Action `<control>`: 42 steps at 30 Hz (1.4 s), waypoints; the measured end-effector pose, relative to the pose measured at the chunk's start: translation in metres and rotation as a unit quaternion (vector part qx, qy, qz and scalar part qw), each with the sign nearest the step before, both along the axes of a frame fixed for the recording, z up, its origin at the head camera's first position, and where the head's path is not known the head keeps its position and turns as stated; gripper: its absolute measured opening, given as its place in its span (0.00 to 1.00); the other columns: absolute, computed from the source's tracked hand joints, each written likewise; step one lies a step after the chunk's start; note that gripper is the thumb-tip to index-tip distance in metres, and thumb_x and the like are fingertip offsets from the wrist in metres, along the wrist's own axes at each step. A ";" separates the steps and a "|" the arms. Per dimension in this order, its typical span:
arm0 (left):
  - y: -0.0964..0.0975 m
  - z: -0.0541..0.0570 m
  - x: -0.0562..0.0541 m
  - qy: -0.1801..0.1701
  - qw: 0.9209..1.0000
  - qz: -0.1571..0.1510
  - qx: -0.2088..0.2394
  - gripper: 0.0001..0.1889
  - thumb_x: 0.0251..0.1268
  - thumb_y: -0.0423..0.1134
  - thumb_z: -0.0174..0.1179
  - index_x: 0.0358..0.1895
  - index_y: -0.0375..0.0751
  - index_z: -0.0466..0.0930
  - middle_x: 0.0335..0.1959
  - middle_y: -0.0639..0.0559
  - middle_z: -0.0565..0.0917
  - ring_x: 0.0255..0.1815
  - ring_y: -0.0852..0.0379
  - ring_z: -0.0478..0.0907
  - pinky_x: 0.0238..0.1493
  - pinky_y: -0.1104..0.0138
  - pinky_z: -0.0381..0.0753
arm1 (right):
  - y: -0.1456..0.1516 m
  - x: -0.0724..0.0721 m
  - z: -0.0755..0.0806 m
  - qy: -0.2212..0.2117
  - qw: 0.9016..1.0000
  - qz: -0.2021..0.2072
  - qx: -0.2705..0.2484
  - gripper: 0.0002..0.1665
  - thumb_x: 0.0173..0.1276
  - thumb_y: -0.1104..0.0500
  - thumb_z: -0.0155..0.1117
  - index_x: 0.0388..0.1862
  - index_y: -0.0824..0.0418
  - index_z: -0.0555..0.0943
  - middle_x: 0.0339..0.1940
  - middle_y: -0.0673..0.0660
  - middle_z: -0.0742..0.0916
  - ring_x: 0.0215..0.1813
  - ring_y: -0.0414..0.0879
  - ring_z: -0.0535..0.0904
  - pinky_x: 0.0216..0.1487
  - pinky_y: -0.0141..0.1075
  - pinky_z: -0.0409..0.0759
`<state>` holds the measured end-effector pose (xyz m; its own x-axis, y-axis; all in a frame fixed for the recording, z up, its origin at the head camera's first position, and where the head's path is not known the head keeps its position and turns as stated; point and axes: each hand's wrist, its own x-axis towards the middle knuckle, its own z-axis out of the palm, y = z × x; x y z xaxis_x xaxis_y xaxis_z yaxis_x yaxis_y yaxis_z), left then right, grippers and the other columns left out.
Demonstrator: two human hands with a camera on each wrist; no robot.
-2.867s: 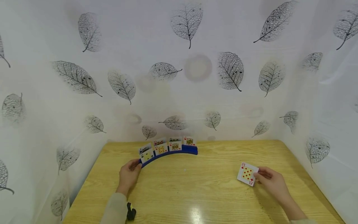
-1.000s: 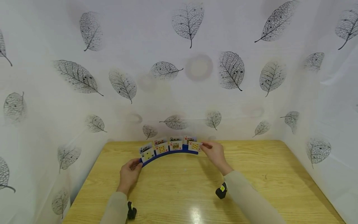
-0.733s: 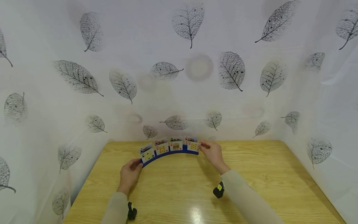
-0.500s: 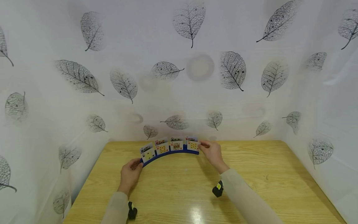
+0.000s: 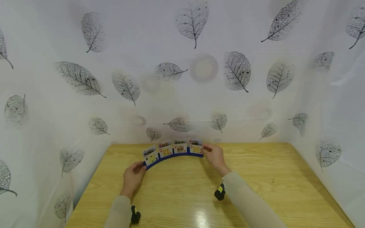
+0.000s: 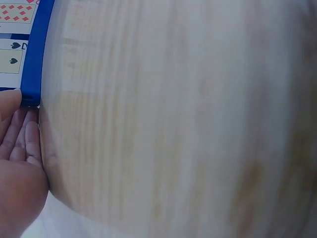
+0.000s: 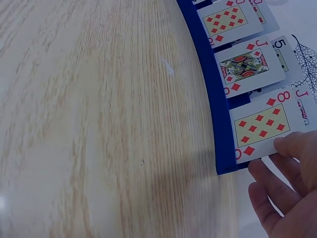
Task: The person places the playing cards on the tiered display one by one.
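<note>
A curved blue card holder (image 5: 171, 155) stands near the back of the table, with playing cards upright in two rows. My left hand (image 5: 133, 177) grips its left end, thumb in front, beside the two of spades (image 6: 12, 59). At the right end, my right hand (image 5: 214, 157) pinches the eight of diamonds (image 7: 262, 125) by its outer edge. That card's lower edge is down at the holder's front row, overlapping a red jack (image 7: 303, 106) behind. Along the front row also stand the jack of diamonds (image 7: 247, 67) and the ten of diamonds (image 7: 225, 22).
The wooden table (image 5: 176, 193) carries the holder. A white leaf-printed curtain (image 5: 182, 98) surrounds its back and sides. Black wrist devices hang below the left sleeve (image 5: 118, 210) and the right sleeve (image 5: 249, 199).
My right hand has brought the eight of diamonds from the table's right side to the holder's right end, then slightly left and down into the front row. The left hand keeps its grip.
</note>
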<state>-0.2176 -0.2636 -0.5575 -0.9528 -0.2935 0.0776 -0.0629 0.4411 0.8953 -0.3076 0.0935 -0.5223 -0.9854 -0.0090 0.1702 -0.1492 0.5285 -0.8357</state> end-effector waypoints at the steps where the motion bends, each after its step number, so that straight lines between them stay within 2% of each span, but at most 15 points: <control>1: 0.000 -0.001 0.000 0.000 1.000 -0.001 0.001 0.17 0.76 0.32 0.63 0.62 0.30 0.82 0.58 0.33 0.87 0.59 0.40 0.85 0.52 0.77 0.82 | -0.001 0.000 0.000 -0.003 1.000 0.000 -0.002 0.17 0.72 0.60 0.72 0.57 0.65 0.89 0.51 0.64 0.92 0.52 0.58 0.90 0.51 0.47 0.90; 8: -0.002 -0.004 -0.003 -0.008 1.000 -0.007 0.001 0.17 0.76 0.32 0.62 0.63 0.30 0.81 0.59 0.33 0.86 0.61 0.39 0.84 0.49 0.84 0.75 | -0.004 0.001 0.002 -0.009 1.000 0.000 -0.002 0.16 0.73 0.59 0.71 0.56 0.65 0.89 0.51 0.63 0.92 0.53 0.58 0.90 0.53 0.49 0.89; 27: 0.002 -0.001 -0.006 -0.015 1.000 -0.020 0.006 0.17 0.77 0.33 0.62 0.64 0.31 0.81 0.61 0.34 0.86 0.62 0.40 0.84 0.50 0.83 0.76 | 0.003 0.002 0.003 0.004 1.000 -0.018 0.006 0.15 0.69 0.58 0.76 0.51 0.63 0.90 0.46 0.60 0.94 0.49 0.55 0.91 0.54 0.48 0.89; 35: -0.005 -0.006 -0.007 -0.019 1.000 -0.017 -0.005 0.17 0.77 0.34 0.62 0.64 0.33 0.82 0.60 0.35 0.86 0.62 0.41 0.84 0.51 0.81 0.78 | 0.018 0.005 0.006 0.018 1.000 -0.020 0.015 0.15 0.68 0.61 0.75 0.51 0.67 0.89 0.47 0.64 0.93 0.49 0.58 0.90 0.53 0.49 0.89; 40: -0.016 -0.005 -0.006 -0.024 1.000 -0.014 0.000 0.18 0.78 0.37 0.62 0.65 0.36 0.82 0.61 0.37 0.86 0.60 0.48 0.85 0.49 0.82 0.78 | 0.028 0.005 0.012 0.022 0.999 -0.011 0.023 0.17 0.69 0.61 0.74 0.53 0.68 0.88 0.48 0.65 0.92 0.50 0.59 0.90 0.54 0.49 0.89; 42: -0.020 0.000 -0.005 -0.033 0.999 -0.009 0.025 0.20 0.79 0.39 0.60 0.68 0.37 0.80 0.63 0.38 0.85 0.58 0.55 0.85 0.50 0.81 0.78 | 0.033 0.005 0.015 0.026 0.999 0.000 0.028 0.17 0.70 0.61 0.73 0.54 0.68 0.87 0.49 0.65 0.92 0.51 0.60 0.90 0.54 0.49 0.89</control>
